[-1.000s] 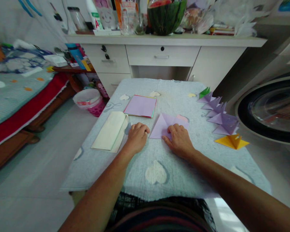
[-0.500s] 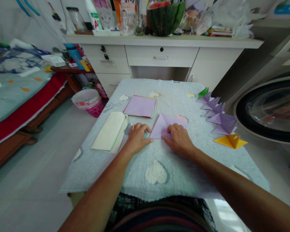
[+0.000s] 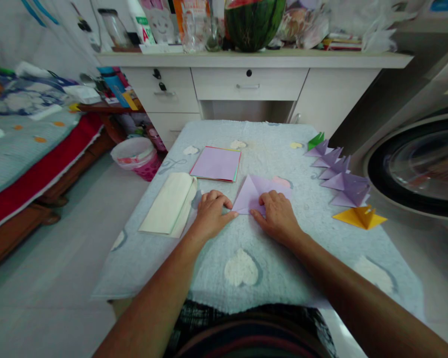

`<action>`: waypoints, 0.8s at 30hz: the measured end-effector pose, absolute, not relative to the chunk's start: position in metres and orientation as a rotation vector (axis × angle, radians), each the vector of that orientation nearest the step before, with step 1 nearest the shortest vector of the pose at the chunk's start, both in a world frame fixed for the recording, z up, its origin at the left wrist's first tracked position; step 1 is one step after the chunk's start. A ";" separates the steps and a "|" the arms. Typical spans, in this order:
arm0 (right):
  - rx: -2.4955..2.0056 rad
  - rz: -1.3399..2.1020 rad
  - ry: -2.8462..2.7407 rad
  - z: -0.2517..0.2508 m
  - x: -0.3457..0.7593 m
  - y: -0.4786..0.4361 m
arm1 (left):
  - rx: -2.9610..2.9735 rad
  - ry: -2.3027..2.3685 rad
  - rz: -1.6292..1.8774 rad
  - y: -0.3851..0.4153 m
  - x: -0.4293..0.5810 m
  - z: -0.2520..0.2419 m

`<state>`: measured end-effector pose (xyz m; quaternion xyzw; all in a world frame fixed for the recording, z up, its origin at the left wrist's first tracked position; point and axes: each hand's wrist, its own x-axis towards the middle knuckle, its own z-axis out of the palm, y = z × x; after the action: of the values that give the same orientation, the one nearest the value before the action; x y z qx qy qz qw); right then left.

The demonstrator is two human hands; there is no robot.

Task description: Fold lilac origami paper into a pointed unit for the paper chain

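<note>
A folded sheet of purple origami paper (image 3: 250,194) lies on the cloth-covered table, its left side slanting up to a point. My left hand (image 3: 213,209) has its thumb and curled forefinger closed at the paper's lower left corner. Across the right part of the sheet rests my right hand (image 3: 278,211), fingers bent and thumb at the lower edge, gripping it; what lies under those fingers is hidden. Beyond my left hand is a stack of square coloured paper (image 3: 216,163), purple on top. A pale folded booklet or paper (image 3: 168,204) sits left of that hand.
Several folded purple paper cranes (image 3: 349,186) stand in a row at the table's right side, between a green one (image 3: 315,140) and a yellow one (image 3: 360,217). A white cabinet (image 3: 248,84) is behind the table, a front-loading washer (image 3: 425,164) right, a pink bin (image 3: 144,159) left.
My left thumb and forefinger have shifted very slightly right, onto the paper's corner. The camera view has moved a little; the right hand keeps its place on the sheet.
</note>
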<state>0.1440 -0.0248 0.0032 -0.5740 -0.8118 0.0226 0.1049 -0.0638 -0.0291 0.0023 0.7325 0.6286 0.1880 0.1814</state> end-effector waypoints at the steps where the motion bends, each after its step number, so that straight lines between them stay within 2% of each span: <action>1: -1.697 0.041 -2.396 0.003 0.143 -0.026 | 2.081 1.778 0.533 -0.029 -0.064 0.001; 7: -1.646 -0.036 -2.417 0.006 0.141 -0.031 | 2.090 1.810 0.515 -0.032 -0.061 0.000; 16: -1.424 0.294 -2.412 0.002 0.142 -0.023 | 2.032 1.768 0.488 -0.031 -0.064 0.005; 24: -1.491 0.294 -2.364 0.003 0.138 -0.021 | 1.998 1.772 0.484 -0.030 -0.063 0.006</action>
<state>0.1376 -0.0213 0.0026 -0.5233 -0.8297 0.1031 0.1646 -0.0629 -0.0296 0.0065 0.7193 0.6381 0.1743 0.2121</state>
